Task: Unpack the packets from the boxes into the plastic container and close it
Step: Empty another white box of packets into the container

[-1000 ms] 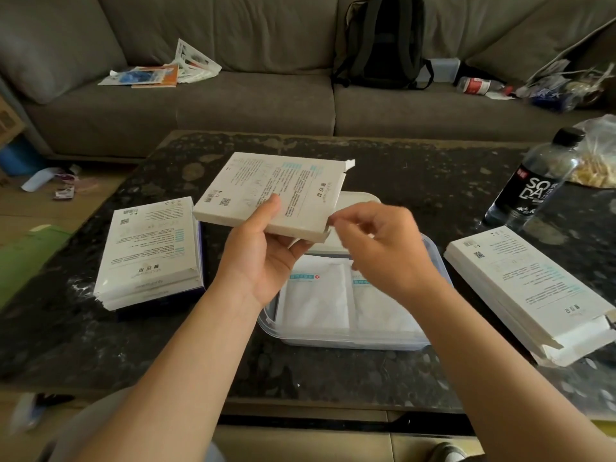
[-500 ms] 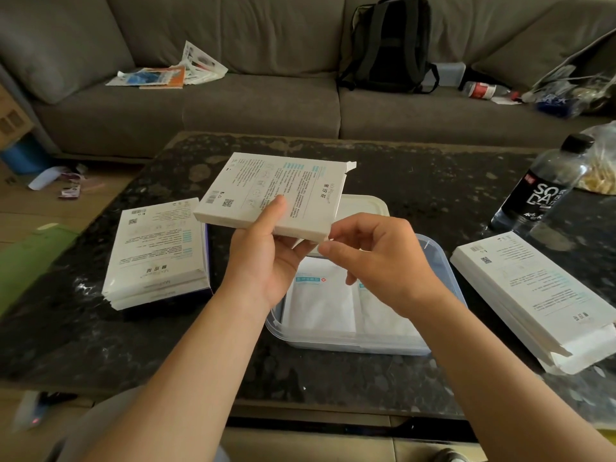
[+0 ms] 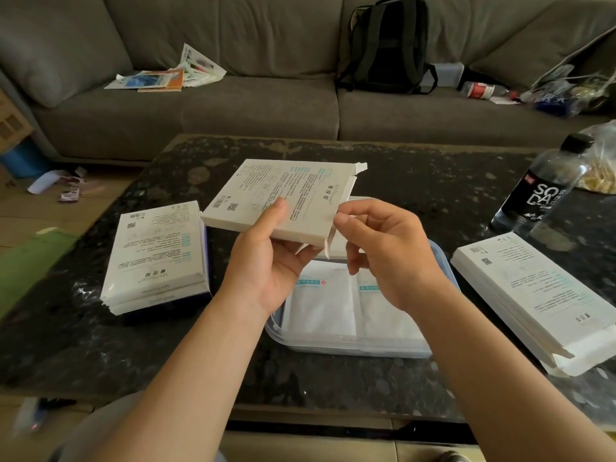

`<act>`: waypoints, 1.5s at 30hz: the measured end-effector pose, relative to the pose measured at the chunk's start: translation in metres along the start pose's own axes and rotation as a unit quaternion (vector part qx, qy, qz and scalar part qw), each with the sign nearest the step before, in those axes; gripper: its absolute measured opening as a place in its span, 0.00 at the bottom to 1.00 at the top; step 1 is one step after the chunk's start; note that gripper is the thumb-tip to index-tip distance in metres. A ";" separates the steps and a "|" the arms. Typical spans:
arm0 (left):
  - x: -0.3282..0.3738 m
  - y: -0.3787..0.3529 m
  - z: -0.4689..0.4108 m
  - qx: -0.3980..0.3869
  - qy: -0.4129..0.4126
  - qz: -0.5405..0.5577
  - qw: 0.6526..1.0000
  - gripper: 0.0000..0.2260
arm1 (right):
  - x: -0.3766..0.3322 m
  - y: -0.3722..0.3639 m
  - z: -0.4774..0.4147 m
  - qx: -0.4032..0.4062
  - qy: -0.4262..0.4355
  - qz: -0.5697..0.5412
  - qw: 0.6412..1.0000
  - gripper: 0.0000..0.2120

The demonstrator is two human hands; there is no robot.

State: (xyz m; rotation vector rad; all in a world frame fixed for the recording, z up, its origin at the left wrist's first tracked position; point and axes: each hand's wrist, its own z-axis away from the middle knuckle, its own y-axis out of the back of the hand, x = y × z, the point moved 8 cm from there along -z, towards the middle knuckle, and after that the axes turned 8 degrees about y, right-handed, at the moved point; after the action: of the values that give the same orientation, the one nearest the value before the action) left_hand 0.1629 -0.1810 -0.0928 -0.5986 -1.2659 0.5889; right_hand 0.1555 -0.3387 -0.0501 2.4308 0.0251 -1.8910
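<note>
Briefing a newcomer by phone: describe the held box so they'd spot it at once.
Near the front edge of the dark table sits a clear container. Above it the left hand holds a flat white box while the right hand pinches its end flap. The stack on the left and the box on the right lie on the table; only this one is lifted.

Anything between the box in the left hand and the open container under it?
Nothing visible. The left hand holds the box above the lidless container, which already holds packets. The right hand pinches the box's end flap.
</note>
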 end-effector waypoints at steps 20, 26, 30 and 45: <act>-0.013 -0.010 -0.001 -0.071 0.030 -0.067 0.995 0.21 | 0.010 0.005 0.000 -0.024 -0.127 -0.053 0.990 0.13; -0.011 -0.012 0.001 -0.074 0.034 -0.084 0.993 0.26 | 0.017 0.006 -0.002 -0.041 -0.173 -0.085 0.980 0.16; -0.009 -0.017 0.001 -0.095 0.023 -0.092 0.991 0.28 | 0.025 0.006 -0.003 -0.010 -0.179 -0.138 0.974 0.15; -0.011 -0.011 0.000 -0.077 0.033 -0.052 0.995 0.28 | 0.022 -0.002 -0.005 -0.008 -0.171 -0.165 0.971 0.16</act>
State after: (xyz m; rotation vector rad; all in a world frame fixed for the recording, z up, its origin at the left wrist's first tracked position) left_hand 0.1615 -0.1963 -0.0922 -0.6703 -1.2784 0.3856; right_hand 0.1651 -0.3371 -0.0699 2.1615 0.4533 -2.4097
